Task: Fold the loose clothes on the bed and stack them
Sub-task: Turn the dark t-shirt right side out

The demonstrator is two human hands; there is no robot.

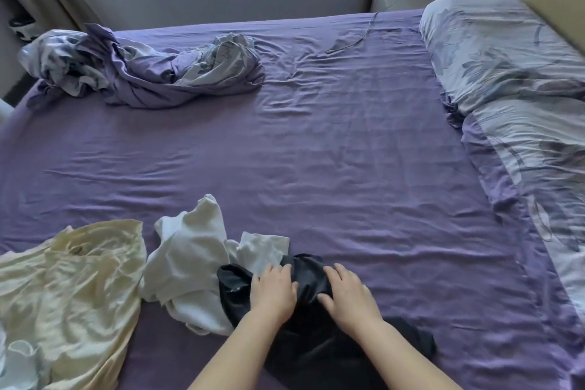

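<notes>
- Far off to the left of my left hand, a cream garment (72, 288) lies crumpled at the near edge of the bed (316, 152).
- Just beside my left hand on its left, a white garment (190, 263) lies loose; its right edge touches the black garment, and one flap shows just past my fingertips.
- My left hand (273, 291) rests palm down on the black garment (308, 275), fingers only slightly bent and pressing the cloth, thumb spread toward the other hand; I see no pinch.
- The black garment lies bunched under both hands and runs back toward me between and under my forearms.
- My right hand (348, 293) lies flat on the same cloth, just to the right of the left hand, fingers spread and nearly straight, holding nothing.
- Well beyond my hands, up and to the left, a rumpled floral sheet (142, 70) lies heaped.
- Far to the right of my right hand, floral pillows (506, 79) line the bed's side.
</notes>
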